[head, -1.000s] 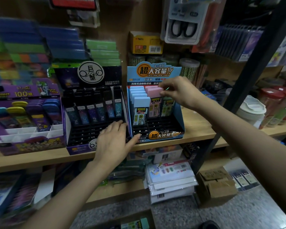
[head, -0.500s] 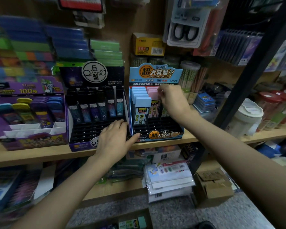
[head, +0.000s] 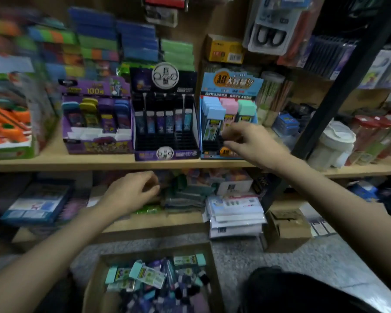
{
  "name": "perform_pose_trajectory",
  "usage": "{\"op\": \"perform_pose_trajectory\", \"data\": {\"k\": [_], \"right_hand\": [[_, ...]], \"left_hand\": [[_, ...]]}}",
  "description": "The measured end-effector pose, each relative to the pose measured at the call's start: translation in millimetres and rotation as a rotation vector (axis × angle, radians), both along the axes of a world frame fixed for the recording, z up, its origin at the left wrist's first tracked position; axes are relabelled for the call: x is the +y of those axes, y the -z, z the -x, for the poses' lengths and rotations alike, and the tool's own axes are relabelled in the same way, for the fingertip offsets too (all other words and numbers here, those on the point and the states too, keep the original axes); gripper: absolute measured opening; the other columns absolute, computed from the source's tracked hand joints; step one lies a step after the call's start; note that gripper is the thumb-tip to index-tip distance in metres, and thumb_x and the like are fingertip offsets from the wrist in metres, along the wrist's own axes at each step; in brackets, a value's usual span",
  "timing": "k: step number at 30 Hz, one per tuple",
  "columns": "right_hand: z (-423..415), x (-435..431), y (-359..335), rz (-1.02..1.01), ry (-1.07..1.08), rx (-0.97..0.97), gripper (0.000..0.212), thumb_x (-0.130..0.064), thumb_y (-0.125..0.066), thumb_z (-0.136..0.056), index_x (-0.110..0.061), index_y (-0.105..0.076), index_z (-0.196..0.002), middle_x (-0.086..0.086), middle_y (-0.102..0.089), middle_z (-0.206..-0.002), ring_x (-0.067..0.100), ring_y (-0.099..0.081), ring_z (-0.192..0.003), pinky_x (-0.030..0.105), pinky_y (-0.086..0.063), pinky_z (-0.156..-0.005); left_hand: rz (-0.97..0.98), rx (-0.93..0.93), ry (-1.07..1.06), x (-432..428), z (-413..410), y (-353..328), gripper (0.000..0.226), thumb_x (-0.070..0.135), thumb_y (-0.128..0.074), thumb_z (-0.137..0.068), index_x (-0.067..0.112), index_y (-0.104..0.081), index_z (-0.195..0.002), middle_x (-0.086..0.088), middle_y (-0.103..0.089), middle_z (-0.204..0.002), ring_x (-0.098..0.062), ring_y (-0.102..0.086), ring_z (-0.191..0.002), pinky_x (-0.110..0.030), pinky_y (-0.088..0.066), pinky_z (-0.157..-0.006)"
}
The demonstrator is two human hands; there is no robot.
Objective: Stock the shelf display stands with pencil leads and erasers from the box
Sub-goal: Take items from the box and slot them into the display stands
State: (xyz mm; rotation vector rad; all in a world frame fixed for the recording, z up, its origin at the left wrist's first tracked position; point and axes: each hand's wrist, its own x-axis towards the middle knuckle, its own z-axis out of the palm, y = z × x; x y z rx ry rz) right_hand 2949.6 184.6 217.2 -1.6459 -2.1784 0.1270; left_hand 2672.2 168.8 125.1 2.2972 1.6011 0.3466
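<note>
Right hand (head: 251, 141) is hovering, fingers curled, at the blue display stand (head: 231, 84); blurred, cannot tell if it is holding anything. Left hand (head: 131, 193) is hanging loosely curled below the shelf (head: 77, 162), seemingly empty. Box (head: 154, 249) is sitting on the floor, stocked. Risk: knuckles brushing upright lead cases (head: 212, 123), toppling rows.

Dim, motion-blurred throughout; edges bowed, perhaps by wide lens.
</note>
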Motion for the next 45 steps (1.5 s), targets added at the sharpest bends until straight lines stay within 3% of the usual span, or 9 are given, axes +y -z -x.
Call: {"op": "perform_pose_trajectory", "data": {"k": [5,9,17,19,21,27,30,35,45], "right_hand": [[32,-56,87,0.352,-0.113,-0.018,0.019,-0.022,-0.061,-0.09,-0.01,-0.067,-0.103,0.005,-0.07,-0.101,0.013,-0.06,-0.086,0.022,-0.04,-0.071],[52,-88,180,0.637,-0.082,-0.008,0.018,-0.021,-0.056,-0.093,-0.009,-0.066,-0.103,0.009,-0.067,-0.103,0.019,-0.059,-0.093,0.023,-0.038,-0.071],[65,-147,349,1.047,0.073,0.078,0.019,-0.016,-0.059,-0.091,-0.002,-0.064,-0.101,0.015,-0.066,-0.107,0.027,-0.061,-0.1,0.027,-0.043,-0.076],[70,-158,378,1.051,0.127,0.11,0.023,-0.015,-0.062,-0.088,0.0,-0.062,-0.105,0.016,-0.064,-0.107,0.03,-0.06,-0.101,0.034,-0.047,-0.083],[77,-166,399,1.027,0.111,0.096,0.03,-0.018,-0.064,-0.086,0.0,-0.06,-0.11,0.017,-0.062,-0.11,0.03,-0.058,-0.103,0.037,-0.047,-0.085],[119,-177,437,0.92,0.017,0.095,0.049,-0.021,-0.063,-0.088,-0.009,-0.048,-0.133,0.015,-0.05,-0.128,0.032,-0.049,-0.117,0.038,-0.043,-0.094],[145,-176,445,0.853,0.07,0.166,0.056,-0.023,-0.065,-0.087,-0.011,-0.044,-0.137,0.012,-0.046,-0.131,0.03,-0.047,-0.118,0.037,-0.043,-0.094],[171,-175,452,0.819,0.19,0.228,0.049,-0.021,-0.066,-0.086,-0.008,-0.046,-0.13,0.014,-0.04,-0.128,0.033,-0.049,-0.111,0.036,-0.046,-0.092],[215,-181,459,0.862,0.291,0.089,0.059,-0.045,-0.06,-0.087,-0.01,-0.039,-0.13,0.012,-0.036,-0.136,0.031,-0.043,-0.121,0.039,-0.043,-0.098]], "left_hand": [[0.3,0.005,-0.022,-45,30,98,0.01,0.03,-0.058,-0.092,0.02,-0.057,-0.093,-0.001,-0.063,-0.093,-0.018,-0.06,-0.088,-0.035,-0.051,-0.079],[0.462,-0.088,-0.092,-83,38,175,0.006,0.018,-0.061,-0.09,0.013,-0.057,-0.09,-0.005,-0.061,-0.088,-0.019,-0.057,-0.082,-0.027,-0.039,-0.065],[0.776,-0.306,-0.349,-148,52,295,0.022,0.002,-0.064,-0.085,0.015,-0.049,-0.074,-0.012,-0.056,-0.086,-0.022,-0.054,-0.085,-0.028,-0.039,-0.073],[0.745,-0.265,-0.54,-160,59,314,0.012,0.011,-0.068,-0.083,0.009,-0.058,-0.087,-0.014,-0.057,-0.094,-0.025,-0.054,-0.093,-0.029,-0.04,-0.078],[0.661,-0.198,-0.764,-171,64,325,0.034,0.02,-0.07,-0.082,0.001,-0.059,-0.108,-0.023,-0.053,-0.113,-0.036,-0.05,-0.11,-0.035,-0.04,-0.091],[0.768,-0.158,-0.765,-192,43,340,0.083,0.039,-0.062,-0.087,0.009,-0.016,-0.149,-0.019,-0.005,-0.157,-0.032,-0.009,-0.144,-0.037,-0.017,-0.116],[0.741,-0.242,-0.714,-187,40,347,0.079,0.036,-0.063,-0.088,0.012,-0.019,-0.149,-0.013,-0.003,-0.158,-0.028,-0.003,-0.145,-0.031,-0.013,-0.114],[0.645,-0.349,-0.971,-188,54,354,0.063,0.018,-0.069,-0.083,-0.004,-0.039,-0.134,-0.023,-0.042,-0.136,-0.035,-0.039,-0.128,-0.036,-0.029,-0.108],[0.788,-0.376,-1.234,-179,44,370,0.079,0.043,-0.077,-0.072,-0.002,-0.041,-0.127,-0.024,-0.043,-0.131,-0.038,-0.042,-0.122,-0.042,-0.039,-0.1]]}}
